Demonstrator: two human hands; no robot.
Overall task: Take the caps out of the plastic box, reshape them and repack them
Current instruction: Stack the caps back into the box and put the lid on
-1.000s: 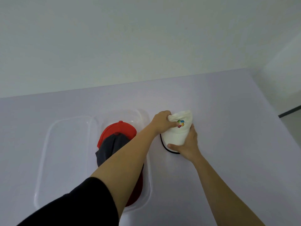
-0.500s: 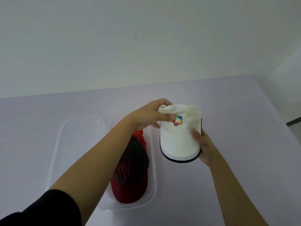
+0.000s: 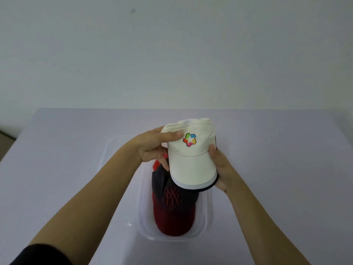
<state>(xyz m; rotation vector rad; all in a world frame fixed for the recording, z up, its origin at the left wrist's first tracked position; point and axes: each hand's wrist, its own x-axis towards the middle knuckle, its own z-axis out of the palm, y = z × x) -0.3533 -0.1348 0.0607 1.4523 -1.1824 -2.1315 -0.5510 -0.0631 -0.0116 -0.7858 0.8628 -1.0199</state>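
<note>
We hold both forearms stretched forward and angled inward, meeting at the white cap (image 3: 192, 157). Our left hand (image 3: 152, 148) grips the cap's left side, thumb pressed flat across the crown beside the logo, fingers curled underneath. Our right hand (image 3: 219, 167) cups the cap's right edge, thumb up along the side. A dark sleeve covers our left upper arm.
</note>
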